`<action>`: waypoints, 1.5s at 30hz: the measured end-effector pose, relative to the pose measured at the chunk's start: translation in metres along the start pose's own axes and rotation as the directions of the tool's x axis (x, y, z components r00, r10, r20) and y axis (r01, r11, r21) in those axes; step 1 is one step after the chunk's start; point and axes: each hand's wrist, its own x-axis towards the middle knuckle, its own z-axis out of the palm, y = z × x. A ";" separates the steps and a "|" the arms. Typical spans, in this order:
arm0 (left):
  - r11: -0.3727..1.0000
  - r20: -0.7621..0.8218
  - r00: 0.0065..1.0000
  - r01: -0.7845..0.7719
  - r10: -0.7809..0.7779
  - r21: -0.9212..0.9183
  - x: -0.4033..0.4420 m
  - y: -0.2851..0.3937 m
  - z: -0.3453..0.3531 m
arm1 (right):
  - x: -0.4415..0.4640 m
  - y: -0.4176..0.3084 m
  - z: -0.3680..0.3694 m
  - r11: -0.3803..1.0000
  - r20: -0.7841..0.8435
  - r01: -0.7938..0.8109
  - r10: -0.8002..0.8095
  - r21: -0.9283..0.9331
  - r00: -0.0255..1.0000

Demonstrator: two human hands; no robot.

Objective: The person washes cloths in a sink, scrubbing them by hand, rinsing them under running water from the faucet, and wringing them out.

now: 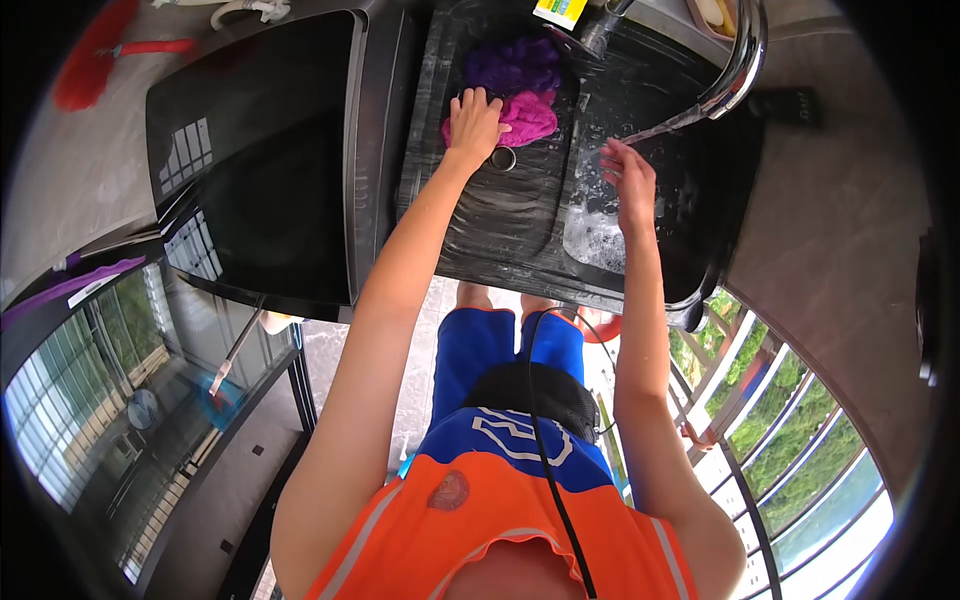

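In the head view, my left hand (474,128) lies on a wet, bunched pink cloth (530,118), its fingers curled over the cloth's left part. Just beyond it is a dark purple cloth (515,66), crumpled on the ribbed left section of a black sink (490,225). A round metal drain (503,158) sits beside my left wrist. Over the right basin, my right hand (631,182) is held with fingers stretched out at the water stream (665,128) from the faucet, holding nothing. White foam (595,238) floats below that hand.
A curved chrome faucet (740,75) arches over the right basin. Behind the sink stands a yellow-and-white packet (560,11). A black glossy panel (260,160) is to the left, with a red brush (95,60) beyond it. Grey countertop (830,180) extends right.
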 end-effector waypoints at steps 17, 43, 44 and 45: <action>0.842 -0.017 0.986 0.131 -0.164 -0.524 0.010 -0.010 -0.066 | -0.020 0.078 0.145 0.243 0.304 0.453 -0.470 -0.858 0.828; 0.668 0.157 0.926 0.358 -0.342 -0.652 -0.072 0.046 -0.046 | 0.165 -0.068 0.003 0.651 -0.215 0.546 -0.724 -0.526 0.655; 0.679 0.144 0.912 0.384 -0.384 -0.625 -0.072 0.050 -0.047 | 0.177 -0.071 0.012 0.561 -0.135 0.601 -0.785 -0.570 0.605; 0.676 0.089 0.908 0.368 -0.410 -0.639 -0.074 0.053 -0.043 | 0.188 -0.068 0.018 0.564 -0.099 0.594 -0.768 -0.574 0.633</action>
